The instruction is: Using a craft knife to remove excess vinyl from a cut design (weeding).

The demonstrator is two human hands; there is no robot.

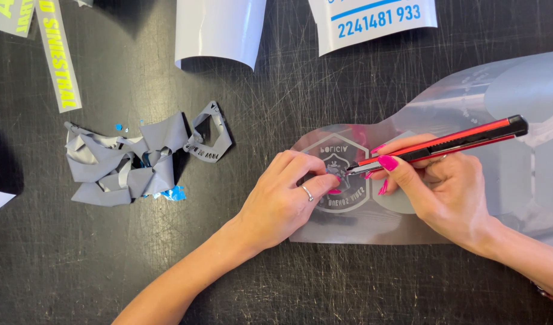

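A clear film sheet [408, 222] with grey shield-shaped vinyl emblems lies on the black table at centre right. My right hand [445, 186] grips a red and black utility knife [451, 141], its blade tip touching the shield emblem [339, 153]. My left hand [282, 198], with a ring on one finger, presses down on the same emblem just left of the blade, fingertips pinched close together on the vinyl.
A crumpled pile of grey vinyl scraps [132, 159] with blue bits lies at left. Curled white sheets [219, 30] and a white sheet with blue print [372, 18] sit at the top. Grey strips with yellow lettering [57, 54] lie top left. The black table [78, 265] is scratched.
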